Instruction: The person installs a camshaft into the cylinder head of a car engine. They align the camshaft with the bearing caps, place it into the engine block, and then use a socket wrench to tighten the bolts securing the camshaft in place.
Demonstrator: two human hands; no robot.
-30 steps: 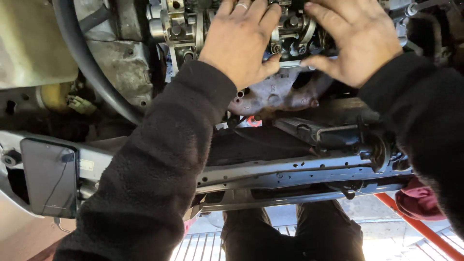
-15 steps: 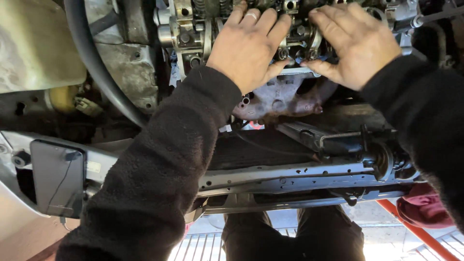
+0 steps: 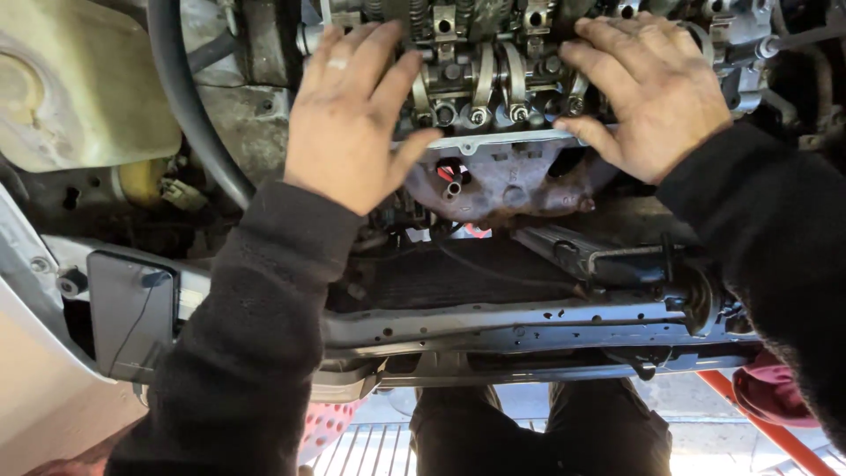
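Observation:
My left hand (image 3: 352,115) lies flat, fingers spread, on the left end of an exposed engine cylinder head (image 3: 493,79) with several rocker arms and bolts showing. On the head's right end rests my right hand (image 3: 652,92), also flat with fingers apart, its thumb along the thin gasket edge (image 3: 493,139). Neither hand grips anything. Below the head sits a rusty exhaust manifold (image 3: 507,181). Black sleeves cover both arms.
A thick black hose (image 3: 189,115) curves down at the left beside a pale plastic reservoir (image 3: 75,88). A grey metal crossmember (image 3: 529,330) runs across below, with a radiator (image 3: 458,278) behind it. A black box (image 3: 128,313) sits at the lower left, red frame (image 3: 758,427) lower right.
Both hands have slid apart along the cylinder head, the left one further left and the right one further right, uncovering the rocker arms in the middle. The view has shifted slightly.

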